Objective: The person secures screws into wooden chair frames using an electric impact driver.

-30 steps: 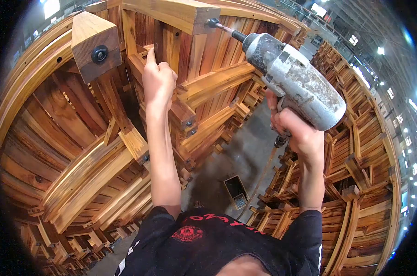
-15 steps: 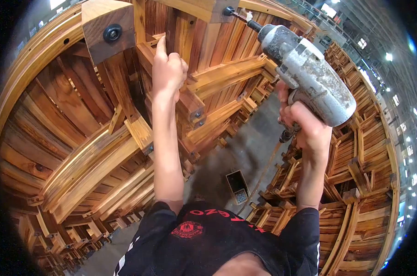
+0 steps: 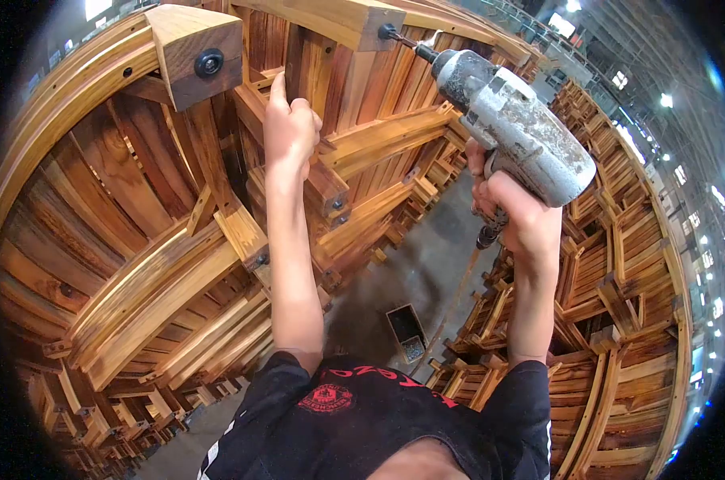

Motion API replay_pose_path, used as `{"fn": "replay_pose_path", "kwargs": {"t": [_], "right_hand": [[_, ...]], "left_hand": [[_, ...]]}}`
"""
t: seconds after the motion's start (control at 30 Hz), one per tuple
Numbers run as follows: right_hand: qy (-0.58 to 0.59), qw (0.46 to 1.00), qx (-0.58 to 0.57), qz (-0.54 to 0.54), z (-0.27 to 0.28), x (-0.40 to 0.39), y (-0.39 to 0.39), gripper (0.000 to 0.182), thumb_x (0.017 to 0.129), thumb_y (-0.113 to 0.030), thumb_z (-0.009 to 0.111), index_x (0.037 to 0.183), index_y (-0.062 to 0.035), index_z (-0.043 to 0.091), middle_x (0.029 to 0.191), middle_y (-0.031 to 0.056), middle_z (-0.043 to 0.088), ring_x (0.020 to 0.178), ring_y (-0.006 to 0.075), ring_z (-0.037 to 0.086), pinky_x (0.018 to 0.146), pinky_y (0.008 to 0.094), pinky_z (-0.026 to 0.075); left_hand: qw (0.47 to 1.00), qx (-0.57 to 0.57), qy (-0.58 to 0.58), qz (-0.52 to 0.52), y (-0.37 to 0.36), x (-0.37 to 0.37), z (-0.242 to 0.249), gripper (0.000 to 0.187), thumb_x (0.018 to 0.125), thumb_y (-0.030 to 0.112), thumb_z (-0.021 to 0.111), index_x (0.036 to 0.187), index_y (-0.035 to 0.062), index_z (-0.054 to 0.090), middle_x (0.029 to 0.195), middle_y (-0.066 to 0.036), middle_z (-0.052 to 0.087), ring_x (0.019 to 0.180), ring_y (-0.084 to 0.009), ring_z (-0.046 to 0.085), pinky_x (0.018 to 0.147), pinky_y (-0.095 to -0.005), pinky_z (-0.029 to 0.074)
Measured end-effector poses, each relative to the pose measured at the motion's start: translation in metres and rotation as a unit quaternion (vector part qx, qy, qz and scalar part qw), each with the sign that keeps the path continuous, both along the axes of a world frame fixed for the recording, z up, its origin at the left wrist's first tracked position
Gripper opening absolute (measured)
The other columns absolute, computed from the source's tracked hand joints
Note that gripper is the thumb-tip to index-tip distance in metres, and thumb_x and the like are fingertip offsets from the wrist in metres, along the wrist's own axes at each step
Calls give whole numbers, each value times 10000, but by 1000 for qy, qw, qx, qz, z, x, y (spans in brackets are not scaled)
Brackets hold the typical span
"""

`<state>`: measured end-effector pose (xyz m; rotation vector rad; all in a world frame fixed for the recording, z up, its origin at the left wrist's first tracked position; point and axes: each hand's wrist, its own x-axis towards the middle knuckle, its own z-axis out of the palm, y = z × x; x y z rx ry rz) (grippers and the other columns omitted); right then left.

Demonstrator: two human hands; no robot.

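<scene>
My right hand (image 3: 516, 196) grips a worn grey impact driver (image 3: 522, 120) with a hose at the base of its handle. The driver's long bit (image 3: 409, 42) reaches to a black round foot (image 3: 386, 32) on the end of a wooden leg (image 3: 342, 22). My left hand (image 3: 290, 132) is in front of the wooden frame, index finger stretched upward and the other fingers curled in. Whatever those curled fingers may hold is hidden. To its left, another wooden leg (image 3: 198, 48) carries a similar black foot (image 3: 209, 63).
Slatted wooden furniture (image 3: 106, 160) stands upside down or on its side at the left. More stacked wooden pieces (image 3: 610, 320) fill the right. An open box (image 3: 408, 330) with small metal parts sits on the grey floor (image 3: 370, 312). A thin hose (image 3: 454, 296) trails down from the driver.
The view has shifted slightly, and the driver with my right hand appears a little further left. Its bit stays at the black foot. My left hand keeps the same pose.
</scene>
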<state>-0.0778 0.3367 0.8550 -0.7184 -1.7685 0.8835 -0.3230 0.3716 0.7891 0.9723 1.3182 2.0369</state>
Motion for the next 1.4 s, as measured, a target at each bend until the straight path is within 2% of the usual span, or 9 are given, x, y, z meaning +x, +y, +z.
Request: {"fn": "replay_pose_path", "kwargs": {"t": [0.37,0.47,0.67,0.77,1.27,1.37,1.4], "right_hand": [[-3,1000,-17,6,5,-1,-2,318,600,35,502,910,31,577,768,90,550,517,109,458,446,232,357],[-5,1000,-17,6,5,-1,-2,325,599,26,502,914,34,579,763,93,551,509,110,453,445,231,355],[-6,1000,-22,0,8,-2,-4,330,599,21,499,918,39,577,765,95,550,495,112,442,450,230,356],[-7,1000,-28,8,8,-1,-2,326,597,22,503,915,40,577,775,96,551,495,112,444,454,231,360],[4,999,-31,-3,9,-3,-2,302,589,14,507,880,44,582,774,93,551,502,114,452,467,238,372],[4,999,-38,5,6,1,-2,325,588,13,500,903,48,576,782,96,550,504,116,452,471,240,376],[11,999,-45,9,2,4,-2,338,588,14,497,915,50,573,786,98,549,504,117,452,472,240,377]], "left_hand": [[1000,8,-5,3,3,-2,-4,611,846,41,320,1441,91,188,552,4,406,385,-57,315,327,-227,247],[999,-26,18,36,-2,-1,0,608,806,34,349,1407,2,264,593,-66,541,463,-112,466,447,-272,393],[1000,-11,-1,8,-3,-1,3,624,809,28,345,1418,-17,215,584,-64,532,454,-105,445,439,-264,384],[1000,7,-14,-4,2,-1,-1,604,852,50,320,1438,67,176,552,4,417,385,-58,325,325,-220,254],[999,17,-35,-8,-4,3,-1,598,858,42,329,1435,62,173,569,5,425,393,-54,323,330,-217,249],[991,74,-110,16,-10,21,-4,506,896,70,354,1393,58,259,571,21,392,414,-53,327,345,-210,249],[982,108,-154,-20,-17,29,-5,465,905,80,366,1364,53,295,572,26,378,422,-53,327,350,-207,248]]}}
